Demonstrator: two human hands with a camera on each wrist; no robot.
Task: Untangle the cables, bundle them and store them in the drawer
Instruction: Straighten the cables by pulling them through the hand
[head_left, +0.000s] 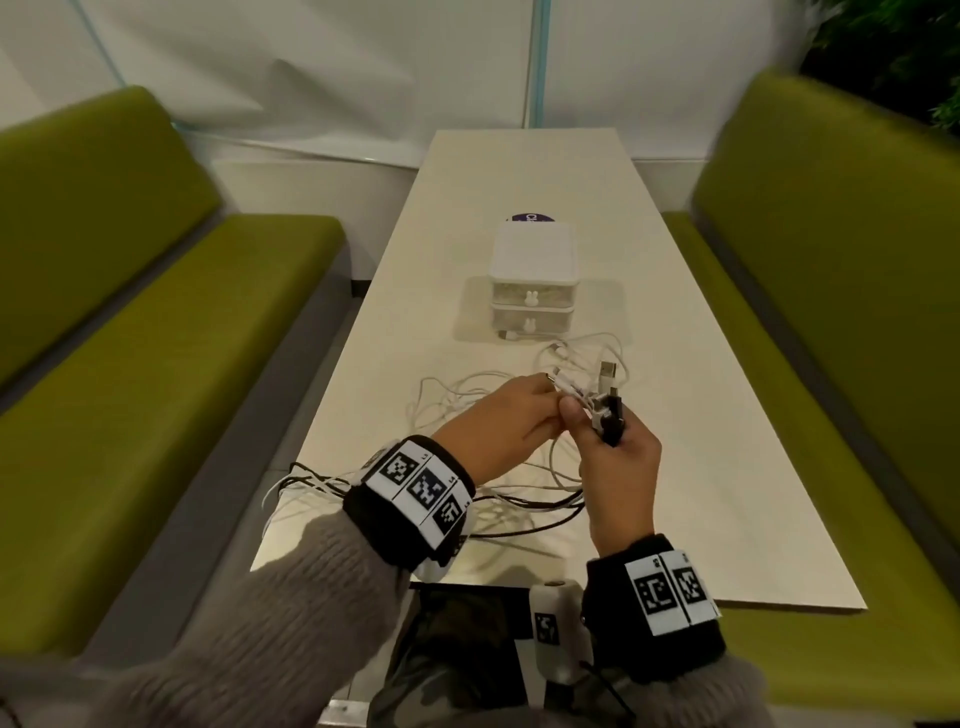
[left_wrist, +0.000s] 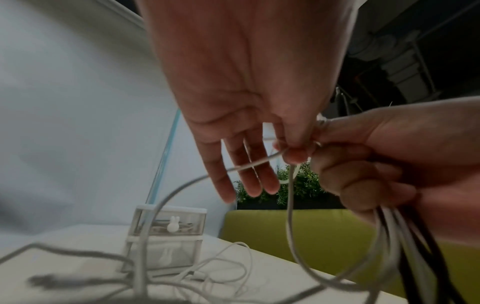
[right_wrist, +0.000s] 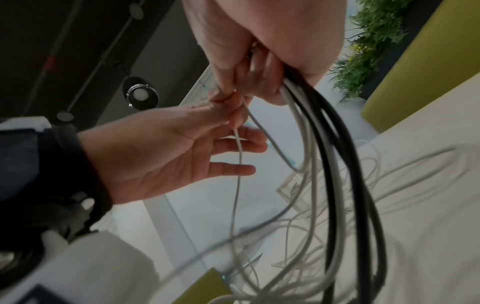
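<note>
A tangle of white and black cables (head_left: 519, 483) lies on the near half of the cream table (head_left: 675, 441). My right hand (head_left: 618, 457) grips a bunch of cable ends (head_left: 608, 400), white and black, plugs sticking up; the strands (right_wrist: 324, 144) hang from its fist. My left hand (head_left: 511, 421) pinches a thin white cable (left_wrist: 249, 164) between thumb and forefinger right beside the right hand, its other fingers (left_wrist: 244, 176) spread straight. A small white two-drawer box (head_left: 532, 283) with rabbit knobs stands behind the cables, both drawers closed.
Green benches (head_left: 130, 364) flank the table on both sides. A purple round sticker (head_left: 530, 217) lies behind the drawer box. Some cable loops hang over the table's near left edge (head_left: 301, 483). A white wall closes the far end.
</note>
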